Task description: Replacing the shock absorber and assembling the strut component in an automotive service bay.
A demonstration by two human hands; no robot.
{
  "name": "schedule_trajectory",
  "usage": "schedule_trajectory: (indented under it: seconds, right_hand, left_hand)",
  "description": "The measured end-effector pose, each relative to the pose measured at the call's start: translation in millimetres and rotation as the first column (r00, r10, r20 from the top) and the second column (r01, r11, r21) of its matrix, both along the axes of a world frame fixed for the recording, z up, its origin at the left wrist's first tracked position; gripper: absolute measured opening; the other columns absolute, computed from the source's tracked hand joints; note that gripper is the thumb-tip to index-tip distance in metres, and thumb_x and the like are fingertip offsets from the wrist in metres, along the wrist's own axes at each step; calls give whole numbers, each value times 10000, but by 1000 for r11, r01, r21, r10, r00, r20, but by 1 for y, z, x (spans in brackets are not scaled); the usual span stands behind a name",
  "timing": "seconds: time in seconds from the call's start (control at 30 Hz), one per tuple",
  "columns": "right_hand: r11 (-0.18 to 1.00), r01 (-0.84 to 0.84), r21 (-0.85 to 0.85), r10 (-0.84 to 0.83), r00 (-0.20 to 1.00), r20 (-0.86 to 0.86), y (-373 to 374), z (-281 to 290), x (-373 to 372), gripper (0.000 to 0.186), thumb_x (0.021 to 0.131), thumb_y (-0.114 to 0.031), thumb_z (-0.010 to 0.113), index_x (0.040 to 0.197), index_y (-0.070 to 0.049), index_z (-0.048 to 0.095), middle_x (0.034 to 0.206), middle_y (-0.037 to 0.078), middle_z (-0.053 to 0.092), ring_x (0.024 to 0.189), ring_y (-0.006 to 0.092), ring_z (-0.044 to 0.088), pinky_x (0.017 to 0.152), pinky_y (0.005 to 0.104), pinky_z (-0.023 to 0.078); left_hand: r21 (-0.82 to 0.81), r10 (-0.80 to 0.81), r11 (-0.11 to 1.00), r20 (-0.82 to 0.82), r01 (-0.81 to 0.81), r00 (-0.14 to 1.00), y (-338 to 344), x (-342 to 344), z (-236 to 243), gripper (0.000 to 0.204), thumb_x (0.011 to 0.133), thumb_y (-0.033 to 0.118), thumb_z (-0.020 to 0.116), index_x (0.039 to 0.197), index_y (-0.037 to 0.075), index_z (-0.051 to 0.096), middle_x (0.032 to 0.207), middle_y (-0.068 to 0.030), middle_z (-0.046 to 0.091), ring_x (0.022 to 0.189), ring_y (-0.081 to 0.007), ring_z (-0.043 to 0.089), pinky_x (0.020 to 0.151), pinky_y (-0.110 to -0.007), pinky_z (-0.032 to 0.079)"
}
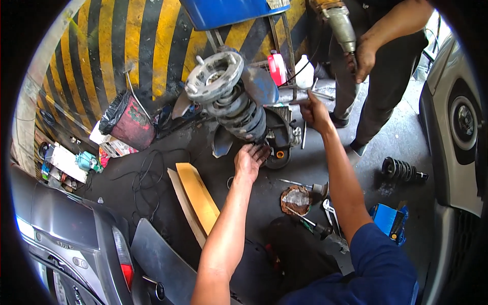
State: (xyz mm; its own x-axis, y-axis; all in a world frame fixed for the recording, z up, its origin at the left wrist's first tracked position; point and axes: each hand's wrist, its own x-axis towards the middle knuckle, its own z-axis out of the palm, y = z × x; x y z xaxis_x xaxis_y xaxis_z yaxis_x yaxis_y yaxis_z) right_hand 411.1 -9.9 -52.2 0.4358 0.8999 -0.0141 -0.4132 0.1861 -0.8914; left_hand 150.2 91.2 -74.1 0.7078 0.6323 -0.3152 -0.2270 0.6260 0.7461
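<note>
A worn strut assembly (239,114) with a dusty top mount (214,76) and a dark coil spring stands tilted in front of me, held in a spring compressor with blue curved plates (262,85). My left hand (251,160) is palm up, fingers outstretched, at the lower end of the spring; whether it touches is hard to tell. To the right of the compressor, my right hand (314,112) is raised with its index finger and thumb apart, holding nothing I can see. Across from me, a co-worker's hand (365,60) grips the front of a power drill (340,28) pointing downward.
On the floor to the right lie another coil-spring strut (401,170), a blue box (386,221), pliers (330,213) and a rusty round part (296,200). Long cardboard (198,195) and a black cable (145,188) lie left. Cars flank both sides; a red bin (133,122) stands by the striped wall.
</note>
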Motion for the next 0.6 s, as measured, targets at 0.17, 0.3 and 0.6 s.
schedule_trajectory:
  seconds: [0.17, 0.3, 0.6]
  right_hand:
    - [913, 100, -396, -121, 992, -28, -2, -157, -8, 534, 953, -558, 380, 879, -105, 653, 522, -39, 393, 388, 83, 279, 372, 260, 198]
    - [879, 22, -476, -38, 999, -25, 20, -183, -66, 495, 969, -531, 344, 867, -109, 582, 573, -6, 439, 378, 84, 264, 351, 248, 191]
    - [881, 100, -462, -58, 993, 104, 25, -193, -83, 628, 922, -642, 372, 823, -98, 668, 560, -7, 475, 463, 111, 371, 432, 285, 271]
  left_hand:
    - [-21, 3, 1000, 14, -3, 1000, -7, 13, 1, 287, 949, 154, 362, 1155, -25, 449, 1171, -205, 531, 1054, -325, 584, 933, -458, 489]
    - [-12, 49, 999, -12, -49, 999, -4, 0, 1, 295, 966, 169, 337, 1182, 2, 446, 1149, -199, 566, 1004, -325, 616, 846, -441, 525]
    - [-27, 58, 998, -8, -58, 998, -5, 3, -1, 302, 974, 184, 344, 1175, -2, 474, 1107, -190, 608, 939, -327, 651, 772, -423, 552]
